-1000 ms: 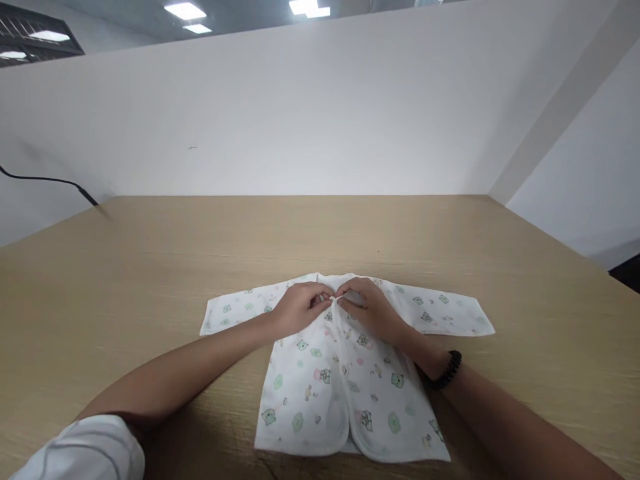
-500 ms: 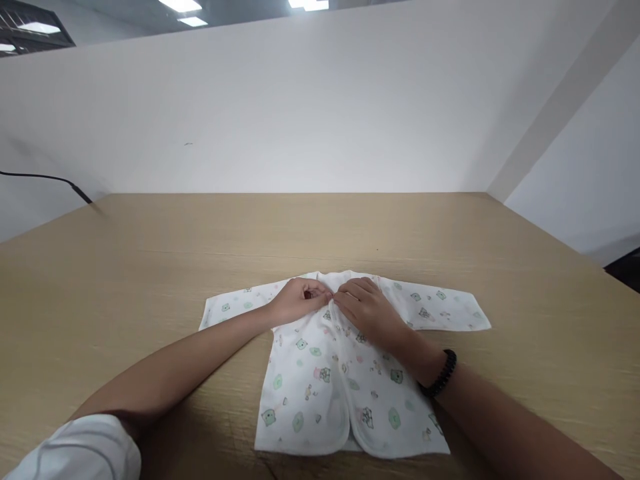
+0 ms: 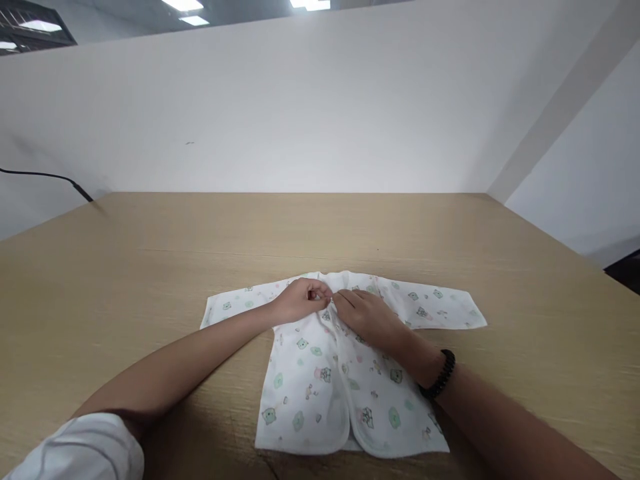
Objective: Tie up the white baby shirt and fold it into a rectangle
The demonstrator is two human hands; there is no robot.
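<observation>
A white baby jacket point(image 3: 305, 393) with green and pink animal prints lies spread on the wooden table, sleeves stretched to both sides. Its front edges meet near the neck and part slightly at the bottom hem. My left hand point(image 3: 301, 300) is closed in a pinch on the jacket's front edge just below the collar. Right beside it, my right hand point(image 3: 369, 317) has its fingers closed on the opposite front edge, a black beaded bracelet on the wrist. The fingertips almost touch, and whatever fastener lies between them is hidden.
The wooden table point(image 3: 320, 227) runs back to a white partition point(image 3: 320, 113). A black cable point(image 3: 45, 175) comes in at the left edge. Part of a dark object point(image 3: 625, 270) shows at the far right.
My right hand's fingers have lowered and flattened a little against the cloth. The right sleeve's end has shifted slightly inward. My left hand stays almost in place.
</observation>
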